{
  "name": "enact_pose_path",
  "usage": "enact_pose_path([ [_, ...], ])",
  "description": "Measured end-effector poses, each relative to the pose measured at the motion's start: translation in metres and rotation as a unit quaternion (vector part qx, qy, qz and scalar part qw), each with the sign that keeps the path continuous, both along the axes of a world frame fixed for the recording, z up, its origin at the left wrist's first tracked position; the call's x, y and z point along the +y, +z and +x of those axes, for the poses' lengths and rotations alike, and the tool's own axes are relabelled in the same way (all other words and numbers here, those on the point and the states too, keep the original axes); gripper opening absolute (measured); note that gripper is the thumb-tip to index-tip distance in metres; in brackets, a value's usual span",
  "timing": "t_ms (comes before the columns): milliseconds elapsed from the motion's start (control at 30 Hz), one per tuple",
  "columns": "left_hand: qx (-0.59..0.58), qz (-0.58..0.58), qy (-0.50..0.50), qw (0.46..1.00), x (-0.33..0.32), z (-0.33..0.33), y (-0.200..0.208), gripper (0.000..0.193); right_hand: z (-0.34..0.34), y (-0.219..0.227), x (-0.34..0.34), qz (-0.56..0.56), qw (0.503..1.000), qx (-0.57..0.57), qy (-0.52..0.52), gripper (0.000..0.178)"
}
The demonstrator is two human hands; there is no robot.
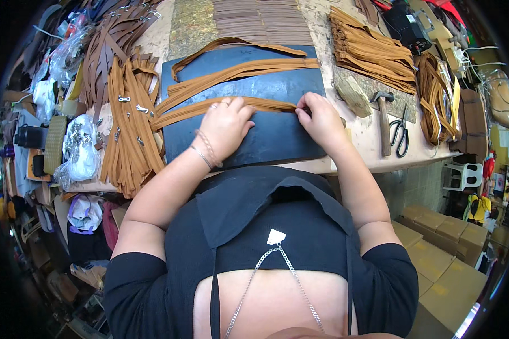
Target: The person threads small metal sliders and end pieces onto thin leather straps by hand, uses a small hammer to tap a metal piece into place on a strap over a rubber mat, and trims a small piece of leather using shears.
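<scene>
A long tan zipper strip [186, 113] lies across a dark flat board [271, 137] in front of me. My left hand [226, 124] rests over its middle with bent fingers on the strip; some fingertips are hidden. At the strip's right end, my right hand [318, 117] pinches it between thumb and fingers. Farther back on the board lies another tan zipper strip [226, 73], with a looped tan strip [237, 41] behind it. Beside the board's left edge, several tan strips [121, 124] carry silver zipper sliders [142, 109].
Right of the board lie a worn block [353, 96], a hammer [384, 124] and black-handled scissors [401, 135]. Stacked tan strips [373, 51] and a bundle [432, 101] sit behind them. Brown strips [104, 56] cover the far left. Cardboard boxes [441, 271] stand below right.
</scene>
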State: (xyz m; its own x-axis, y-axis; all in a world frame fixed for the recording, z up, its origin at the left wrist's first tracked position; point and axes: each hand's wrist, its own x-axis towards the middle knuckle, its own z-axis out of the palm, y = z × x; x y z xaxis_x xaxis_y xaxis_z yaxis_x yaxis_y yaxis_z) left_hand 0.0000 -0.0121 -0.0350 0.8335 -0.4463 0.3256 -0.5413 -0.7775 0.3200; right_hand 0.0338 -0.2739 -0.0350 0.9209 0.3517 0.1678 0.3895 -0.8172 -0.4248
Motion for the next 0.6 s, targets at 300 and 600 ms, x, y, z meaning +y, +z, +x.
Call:
enact_pose_path([
  [300, 0.08, -0.095, -0.146, 0.981, -0.004, -0.014, 0.017, 0.02, 0.003, 0.026, 0.028, 0.389, 0.921, -0.021, -0.019, 0.022],
  [600, 0.012, -0.241, -0.043, 0.97, 0.01, 0.001, 0.108, 0.015, -0.022, 0.099, 0.072, 0.379, 0.913, -0.046, 0.142, 0.015],
])
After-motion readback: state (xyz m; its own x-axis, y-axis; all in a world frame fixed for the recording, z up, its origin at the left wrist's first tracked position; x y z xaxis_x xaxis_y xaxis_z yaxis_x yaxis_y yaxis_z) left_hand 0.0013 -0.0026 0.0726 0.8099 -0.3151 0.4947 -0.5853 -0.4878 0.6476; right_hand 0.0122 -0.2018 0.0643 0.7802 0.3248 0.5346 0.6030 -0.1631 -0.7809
